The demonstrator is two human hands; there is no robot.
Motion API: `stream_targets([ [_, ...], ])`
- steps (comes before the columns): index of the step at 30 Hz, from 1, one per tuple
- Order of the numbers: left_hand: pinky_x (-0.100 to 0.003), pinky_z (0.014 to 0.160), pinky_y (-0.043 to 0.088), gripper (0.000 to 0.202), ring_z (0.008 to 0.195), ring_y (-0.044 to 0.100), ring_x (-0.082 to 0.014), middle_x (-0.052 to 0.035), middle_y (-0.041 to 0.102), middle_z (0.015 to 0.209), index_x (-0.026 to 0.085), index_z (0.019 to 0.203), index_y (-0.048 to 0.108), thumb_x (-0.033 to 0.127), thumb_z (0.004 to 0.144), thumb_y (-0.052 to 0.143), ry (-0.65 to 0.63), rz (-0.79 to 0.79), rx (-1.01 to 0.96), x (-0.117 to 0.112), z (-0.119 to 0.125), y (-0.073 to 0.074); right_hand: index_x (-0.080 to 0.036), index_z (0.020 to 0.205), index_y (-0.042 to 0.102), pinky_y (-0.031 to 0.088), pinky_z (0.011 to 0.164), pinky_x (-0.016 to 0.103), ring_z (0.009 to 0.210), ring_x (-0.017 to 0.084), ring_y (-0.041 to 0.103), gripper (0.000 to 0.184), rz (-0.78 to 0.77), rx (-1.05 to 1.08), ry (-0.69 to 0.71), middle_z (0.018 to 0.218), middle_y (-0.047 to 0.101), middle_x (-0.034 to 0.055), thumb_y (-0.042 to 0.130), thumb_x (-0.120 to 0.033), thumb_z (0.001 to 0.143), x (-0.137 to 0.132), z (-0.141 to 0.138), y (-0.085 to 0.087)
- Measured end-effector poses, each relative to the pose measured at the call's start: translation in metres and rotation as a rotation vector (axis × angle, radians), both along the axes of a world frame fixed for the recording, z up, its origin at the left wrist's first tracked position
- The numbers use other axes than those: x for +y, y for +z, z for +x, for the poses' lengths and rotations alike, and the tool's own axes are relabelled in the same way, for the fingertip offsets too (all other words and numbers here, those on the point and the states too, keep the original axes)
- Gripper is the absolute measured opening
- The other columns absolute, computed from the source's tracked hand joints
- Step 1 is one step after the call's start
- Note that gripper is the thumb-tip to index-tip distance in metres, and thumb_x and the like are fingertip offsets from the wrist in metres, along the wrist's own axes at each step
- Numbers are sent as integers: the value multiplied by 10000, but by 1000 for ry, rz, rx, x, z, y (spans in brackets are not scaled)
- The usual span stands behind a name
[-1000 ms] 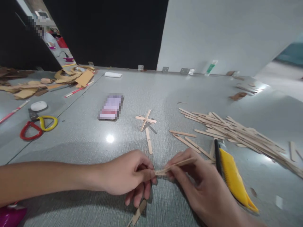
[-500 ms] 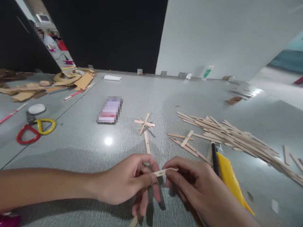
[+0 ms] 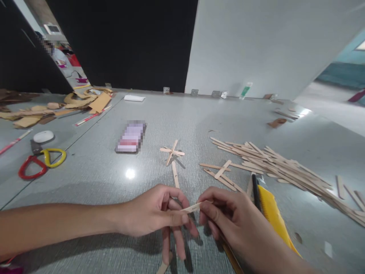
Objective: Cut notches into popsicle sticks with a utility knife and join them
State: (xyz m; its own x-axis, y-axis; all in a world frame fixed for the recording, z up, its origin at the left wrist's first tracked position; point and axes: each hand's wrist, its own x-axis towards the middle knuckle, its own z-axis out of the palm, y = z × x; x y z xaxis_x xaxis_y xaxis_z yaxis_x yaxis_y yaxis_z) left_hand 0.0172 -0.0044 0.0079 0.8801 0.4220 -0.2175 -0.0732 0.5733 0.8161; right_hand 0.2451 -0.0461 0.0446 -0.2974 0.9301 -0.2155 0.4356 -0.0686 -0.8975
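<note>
Between my hands is a short wooden craft stick point(image 3: 192, 208) with a small dark mark on its face. My left hand point(image 3: 159, 213) pinches one end between thumb and fingers, its other fingers spread downward. The other end is gripped by the thumb and forefinger of my right hand point(image 3: 228, 217). Just beyond my left fingers lies a loose craft stick point(image 3: 175, 175). Farther off sits a star-like piece of crossed sticks point(image 3: 172, 151). Below my left fingertips another stick point(image 3: 163, 267) shows in part.
A large pile of craft sticks point(image 3: 273, 161) spreads to the right, with a few crossed sticks point(image 3: 223, 169) nearer. A yellow and black object point(image 3: 270, 213) lies beside my right hand. At left are a phone point(image 3: 131, 137), scissors point(image 3: 32, 167), a white mouse point(image 3: 43, 136) and cardboard scraps point(image 3: 85, 99).
The view has shifted slightly. My hands stay on the stick, which now tilts a bit more, with less of its right end showing past my right fingers. My left lower fingers have straightened downward.
</note>
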Motion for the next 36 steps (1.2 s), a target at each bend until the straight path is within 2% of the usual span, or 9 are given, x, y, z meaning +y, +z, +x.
stream_targets([
  [5, -160, 370, 484, 366, 479, 709, -131, -84, 766, 907, 167, 992, 526, 490, 1018, 697, 97, 33, -9, -5, 1, -1, -217, 941, 675, 477, 496, 221, 543, 108, 581, 379, -143, 246, -66, 697, 639, -22, 687, -592, 996, -2, 0, 2],
  [9, -133, 368, 437, 355, 439, 681, -106, -65, 753, 895, 197, 1004, 467, 506, 1056, 633, 84, 80, -85, -11, 2, -3, -230, 1010, 665, 571, 582, 257, 638, 151, 687, 382, -132, 418, -173, 762, 706, -8, 887, -500, 858, -8, -8, 2],
  [11, -122, 368, 411, 367, 421, 666, -92, -57, 745, 891, 209, 1002, 443, 525, 1059, 620, 69, 93, -122, -13, 2, -3, -235, 1006, 658, 605, 624, 279, 662, 164, 711, 386, -145, 442, -217, 771, 723, -7, 921, -458, 831, -11, -10, 1],
  [16, -127, 336, 366, 407, 398, 636, -72, -59, 757, 905, 212, 993, 435, 578, 1052, 601, 77, 161, -83, -13, 2, 1, -255, 1040, 595, 612, 614, 290, 654, 174, 739, 400, -163, 490, -201, 838, 789, 14, 910, -419, 859, -10, -11, -5],
  [22, -124, 307, 287, 441, 370, 630, -70, -37, 761, 867, 212, 964, 420, 594, 1035, 629, 68, 162, -110, -11, 3, 1, -263, 1095, 506, 565, 567, 277, 599, 174, 736, 359, -142, 482, -150, 732, 768, -7, 791, -450, 983, -9, -11, -13],
  [26, -125, 302, 288, 408, 370, 625, -65, -34, 769, 860, 209, 981, 435, 567, 1053, 617, 66, 149, -116, -10, 3, -2, -274, 1083, 478, 578, 584, 289, 613, 186, 749, 408, -120, 506, -153, 759, 781, -2, 825, -446, 953, -7, -12, -17],
  [30, -127, 305, 302, 390, 373, 626, -70, -41, 771, 856, 208, 994, 436, 554, 1065, 603, 55, 157, -133, -9, 4, -3, -274, 1106, 476, 587, 547, 316, 581, 209, 734, 497, -121, 502, -204, 748, 772, 6, 860, -507, 895, -7, -14, -15],
  [36, -132, 315, 308, 374, 373, 620, -66, -7, 757, 808, 212, 1003, 442, 549, 1075, 586, 29, 154, -135, -9, 3, -2, -316, 1118, 404, 596, 547, 305, 606, 180, 722, 502, -156, 573, -232, 961, 789, 20, 845, -452, 921, -14, -20, -14],
])
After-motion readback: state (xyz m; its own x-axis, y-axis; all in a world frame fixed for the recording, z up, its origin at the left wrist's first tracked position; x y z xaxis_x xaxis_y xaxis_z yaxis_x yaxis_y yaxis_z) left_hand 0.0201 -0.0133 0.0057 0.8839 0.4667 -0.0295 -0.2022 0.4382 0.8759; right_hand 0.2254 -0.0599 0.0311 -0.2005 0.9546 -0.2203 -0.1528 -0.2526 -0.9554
